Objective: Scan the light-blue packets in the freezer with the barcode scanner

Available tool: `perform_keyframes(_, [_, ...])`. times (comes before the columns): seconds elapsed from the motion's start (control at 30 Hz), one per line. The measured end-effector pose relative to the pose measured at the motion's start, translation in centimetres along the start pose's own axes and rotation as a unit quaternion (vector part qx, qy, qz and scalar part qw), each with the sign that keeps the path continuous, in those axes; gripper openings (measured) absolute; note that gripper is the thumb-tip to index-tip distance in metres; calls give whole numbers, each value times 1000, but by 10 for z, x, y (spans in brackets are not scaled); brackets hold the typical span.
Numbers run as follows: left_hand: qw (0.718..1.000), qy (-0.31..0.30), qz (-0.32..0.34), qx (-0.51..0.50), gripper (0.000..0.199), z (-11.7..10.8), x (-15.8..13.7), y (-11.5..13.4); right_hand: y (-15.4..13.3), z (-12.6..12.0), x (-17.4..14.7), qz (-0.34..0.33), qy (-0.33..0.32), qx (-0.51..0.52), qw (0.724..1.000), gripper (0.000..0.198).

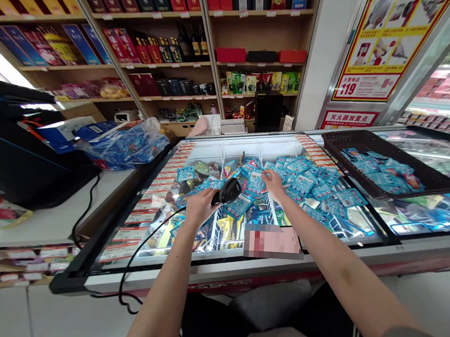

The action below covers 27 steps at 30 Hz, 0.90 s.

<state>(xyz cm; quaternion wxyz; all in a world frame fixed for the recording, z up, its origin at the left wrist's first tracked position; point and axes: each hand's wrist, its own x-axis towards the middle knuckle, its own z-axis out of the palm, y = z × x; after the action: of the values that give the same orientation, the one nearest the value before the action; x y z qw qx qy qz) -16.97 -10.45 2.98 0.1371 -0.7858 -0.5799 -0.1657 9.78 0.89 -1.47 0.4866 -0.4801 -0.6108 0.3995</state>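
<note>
My left hand (200,206) is wrapped round the handle of a black barcode scanner (230,190), its head pointing right. A black cable (138,252) runs from the handle down to the left. My right hand (274,185) pinches the edge of a small blue packet (255,182), which lies just right of the scanner's head and carries a pale label. Around both hands, many similar blue packets (302,184) are spread on the glass top of a chest freezer (161,205). Frozen goods in wire baskets show through the glass.
A dark woven tray (367,141) with more blue packets stands at the right. A pixelated pink item (272,241) lies at the freezer's front edge. To the left are a plastic bag of blue packets (131,145) and a black machine (24,151) on a counter. Shelves stand behind.
</note>
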Motion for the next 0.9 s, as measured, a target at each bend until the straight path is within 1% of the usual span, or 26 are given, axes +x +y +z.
perform_keyframes(0.1, [1000, 0, 0, 2, 32, -1, 2, 3, -2, -13, -1, 20, 33, -3, 999, 34])
perform_keyframes(0.17, [1000, 0, 3, 3, 32, -1, 4, 6, -1, -22, -2, 35, 33, -4, 999, 37])
perform_keyframes(0.2, [1000, 0, 6, 3, 32, -1, 4, 7, 0, -26, -2, 43, 28, -1, 999, 43])
perform_keyframes(0.27, [1000, 3, 10, 5, 33, 0, 6, 10, 3, -33, -4, 51, 16, 15, 998, 59])
perform_keyframes(0.33, [1000, 7, 17, 5, 32, 1, 7, 13, 5, -39, -7, 42, 11, 45, 998, 74])
perform_keyframes(0.37, [1000, 7, 22, 3, 32, 2, 8, 15, 6, -42, -9, 30, 17, 54, 998, 77])
perform_keyframes(0.43, [999, 4, 34, -5, 33, 4, 9, 19, 5, -44, -13, 0, 39, 44, 998, 73])
perform_keyframes(0.57, [999, -10, 40, -3, 34, 3, 9, 27, 2, -42, -22, -78, 58, -15, 995, 40])
perform_keyframes(0.63, [999, -26, 42, 3, 34, 2, 8, 30, 2, -40, -25, -118, 55, -21, 991, 32])
perform_keyframes(0.7, [998, -39, 47, 3, 35, 1, 7, 34, 4, -40, -28, -142, 57, -34, 988, 31])
perform_keyframes(0.77, [998, -45, 51, 4, 35, 1, 6, 37, 7, -41, -30, -152, 52, -60, 985, 32])
perform_keyframes(0.9, [998, -53, 45, 9, 35, 3, 6, 43, 16, -46, -28, -178, 32, -113, 977, 38])
